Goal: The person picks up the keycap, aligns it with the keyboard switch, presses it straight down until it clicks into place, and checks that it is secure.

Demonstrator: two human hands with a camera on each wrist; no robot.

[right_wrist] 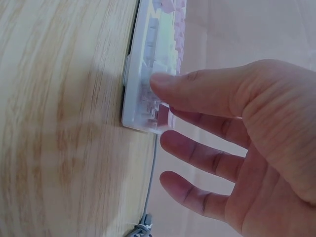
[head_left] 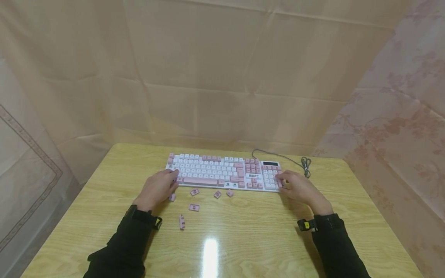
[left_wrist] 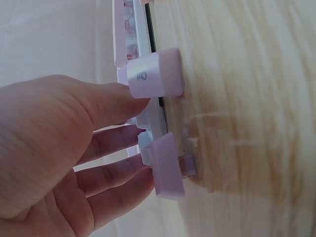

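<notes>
A white and pink keyboard lies near the back of the wooden table. My left hand grips its left end, with the thumb at the front edge and fingers curled over the keys. At the other end, my right hand holds the number-pad corner between thumb and index finger, the other fingers loosely bent. Bare switches show beneath that thumb in the right wrist view. Close by the left thumb lies a loose pink keycap, with another pink keycap by the fingers. The left index fingertip is hidden in the wrist view.
Several loose pink keycaps lie in front of the keyboard, and a longer upturned keycap is nearer me. A grey cable runs behind the keyboard to a tied bundle. Cloth curtains hang around the table.
</notes>
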